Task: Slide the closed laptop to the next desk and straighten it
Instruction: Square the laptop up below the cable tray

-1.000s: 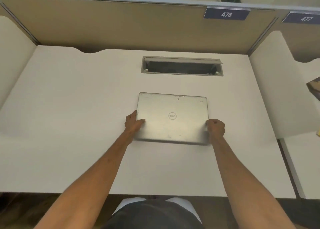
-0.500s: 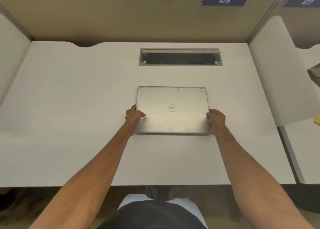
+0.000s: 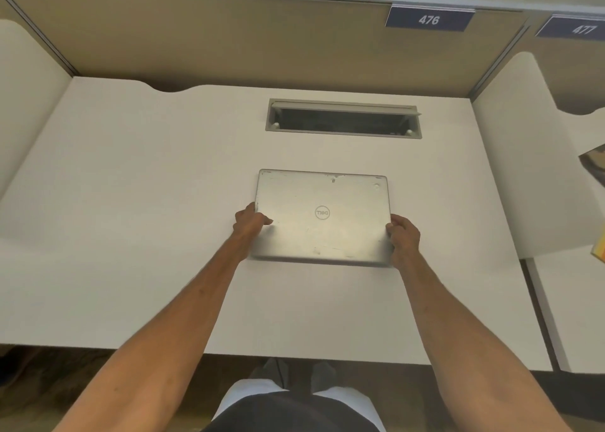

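A closed silver laptop [image 3: 322, 217] with a round logo lies flat in the middle of the white desk [image 3: 131, 222], its edges nearly parallel to the desk's front edge. My left hand [image 3: 249, 222] grips its left side, thumb resting on the lid. My right hand [image 3: 403, 235] holds the right side near the front corner, fingers curled over the edge. The neighbouring desk [image 3: 579, 307] lies to the right, past a white side divider [image 3: 523, 176].
An open grey cable slot [image 3: 343, 119] is cut into the desk behind the laptop. A tan back panel carries number signs 476 [image 3: 429, 19] and 477 [image 3: 581, 29]. A white divider [image 3: 23, 104] stands at the left. Some coloured items [image 3: 597, 169] sit on the right desk's edge of view.
Both hands keep their hold on the laptop's sides. The laptop stays at the same spot on the desk; only the camera view has shifted slightly.
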### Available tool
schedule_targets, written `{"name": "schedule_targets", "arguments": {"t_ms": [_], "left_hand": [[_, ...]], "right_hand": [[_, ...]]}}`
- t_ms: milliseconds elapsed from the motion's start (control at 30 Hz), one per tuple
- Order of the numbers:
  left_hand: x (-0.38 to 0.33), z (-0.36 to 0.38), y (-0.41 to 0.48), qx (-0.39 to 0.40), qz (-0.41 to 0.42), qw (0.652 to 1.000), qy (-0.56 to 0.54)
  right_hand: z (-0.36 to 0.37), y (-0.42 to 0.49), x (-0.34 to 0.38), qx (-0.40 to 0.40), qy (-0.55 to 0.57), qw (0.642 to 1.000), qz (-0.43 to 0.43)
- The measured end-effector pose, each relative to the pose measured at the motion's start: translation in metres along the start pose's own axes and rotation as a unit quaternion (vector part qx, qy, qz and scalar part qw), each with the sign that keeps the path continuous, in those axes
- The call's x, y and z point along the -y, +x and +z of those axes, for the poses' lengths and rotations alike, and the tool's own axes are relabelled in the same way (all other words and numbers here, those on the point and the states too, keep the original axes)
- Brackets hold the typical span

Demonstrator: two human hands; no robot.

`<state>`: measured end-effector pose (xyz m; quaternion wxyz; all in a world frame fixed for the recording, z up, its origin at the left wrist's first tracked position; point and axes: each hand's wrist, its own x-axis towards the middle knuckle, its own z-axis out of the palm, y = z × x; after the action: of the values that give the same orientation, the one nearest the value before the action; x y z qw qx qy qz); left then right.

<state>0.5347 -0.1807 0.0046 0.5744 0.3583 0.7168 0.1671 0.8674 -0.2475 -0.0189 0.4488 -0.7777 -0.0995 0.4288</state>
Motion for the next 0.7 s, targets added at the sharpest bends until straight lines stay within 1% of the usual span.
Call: {"name": "schedule_targets", "arguments": {"t_ms": [100,233,300,333,367,400,467,533,600,633,700], "left_hand": [[0.0,0.0,0.001,-0.005,0.002,1.0,0.01],[0.002,0.003,0.004,-0.029,0.015,0.999,0.008],[0.003,0.007,0.003,-0.046,0.024,0.998,0.04],[0.003,0.009,0.002,-0.057,0.033,0.995,0.076],[0.004,0.013,0.001,-0.069,0.045,0.989,0.121],[0.005,0.016,-0.002,-0.084,0.062,0.98,0.172],[0.008,0.023,-0.007,-0.112,0.124,0.944,0.286],[0.013,0.026,-0.008,-0.132,0.207,0.88,0.406],[0.012,0.024,-0.005,-0.135,0.272,0.819,0.486],[0.009,0.023,-0.003,-0.133,0.29,0.801,0.506],[0.003,0.024,0.0,-0.14,0.31,0.783,0.52]], "right_hand": [[0.001,0.001,-0.002,-0.003,-0.016,1.0,-0.011],[0.005,0.002,0.001,-0.016,-0.06,0.998,-0.018],[0.009,0.0,0.004,-0.032,-0.121,0.992,-0.026],[0.012,-0.002,0.007,-0.047,-0.18,0.982,-0.038],[0.016,-0.008,0.008,-0.065,-0.255,0.963,-0.061],[0.02,-0.014,0.007,-0.081,-0.332,0.935,-0.096],[0.03,-0.029,0.003,-0.1,-0.445,0.87,-0.185],[0.04,-0.039,-0.002,-0.084,-0.5,0.821,-0.263],[0.05,-0.045,-0.005,-0.039,-0.54,0.781,-0.311],[0.055,-0.048,-0.005,-0.019,-0.559,0.763,-0.324],[0.066,-0.052,-0.005,0.007,-0.589,0.73,-0.346]]}}
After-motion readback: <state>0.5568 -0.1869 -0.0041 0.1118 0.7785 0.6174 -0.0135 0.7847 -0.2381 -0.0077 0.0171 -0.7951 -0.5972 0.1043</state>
